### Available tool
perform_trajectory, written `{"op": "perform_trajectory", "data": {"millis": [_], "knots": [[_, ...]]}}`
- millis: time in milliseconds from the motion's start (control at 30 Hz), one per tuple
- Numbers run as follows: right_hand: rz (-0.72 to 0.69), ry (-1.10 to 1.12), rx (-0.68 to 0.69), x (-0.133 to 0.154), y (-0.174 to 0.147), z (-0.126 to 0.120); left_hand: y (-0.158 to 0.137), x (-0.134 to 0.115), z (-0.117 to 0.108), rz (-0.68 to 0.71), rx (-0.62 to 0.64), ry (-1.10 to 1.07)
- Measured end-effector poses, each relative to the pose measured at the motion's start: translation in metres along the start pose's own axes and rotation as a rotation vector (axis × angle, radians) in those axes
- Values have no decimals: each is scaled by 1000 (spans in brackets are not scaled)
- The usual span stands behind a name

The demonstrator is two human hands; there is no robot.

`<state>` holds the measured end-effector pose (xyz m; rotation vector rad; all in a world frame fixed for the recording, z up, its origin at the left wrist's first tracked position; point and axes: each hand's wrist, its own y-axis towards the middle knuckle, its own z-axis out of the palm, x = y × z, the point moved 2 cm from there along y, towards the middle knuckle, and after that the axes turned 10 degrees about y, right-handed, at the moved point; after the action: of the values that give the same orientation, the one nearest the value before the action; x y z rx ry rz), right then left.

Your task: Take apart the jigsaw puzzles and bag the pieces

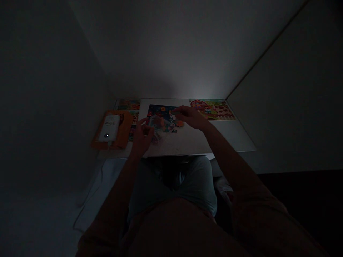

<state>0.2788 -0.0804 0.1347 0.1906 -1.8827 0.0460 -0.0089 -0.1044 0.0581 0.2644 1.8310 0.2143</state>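
Note:
A dark blue picture sheet [153,110] with bright figures lies on the white table. Over its lower part is a jumble of colourful pieces [171,127], with what looks like a see-through plastic bag [158,123] among them. My right hand [189,116] reaches over the sheet's right side, fingers pressed together and pointing left; whatever they grip is too dark to make out. Just left of the bag, my left hand [143,137] has its thumb and fingers bent but apart, with a gap showing between them. Nothing can be seen in it.
A lit white phone [110,127] with a cable rests on an orange packet [124,130] at the table's left. Colourful picture sheets lie behind that packet, and a farm picture [211,109] is at the back right. Walls border the white table [193,142]. The room is dim.

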Motion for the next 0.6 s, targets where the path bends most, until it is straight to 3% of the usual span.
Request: {"op": "perform_trajectory", "data": {"millis": [100, 200, 300, 433, 600], "knots": [[-57, 29, 103, 1, 6, 18, -2, 0, 1, -9, 0, -7], [-31, -136, -27, -24, 15, 9, -4, -1, -1, -17, -19, 19], [124, -322, -183, -62, 17, -8, -7, -2, -6, -2, -40, 40], [203, -398, -221, -99, 7, -8, -10, 1, -10, 12, -62, 18], [215, -423, -219, -114, 5, -2, -10, 4, -10, 8, -68, 34]]}}
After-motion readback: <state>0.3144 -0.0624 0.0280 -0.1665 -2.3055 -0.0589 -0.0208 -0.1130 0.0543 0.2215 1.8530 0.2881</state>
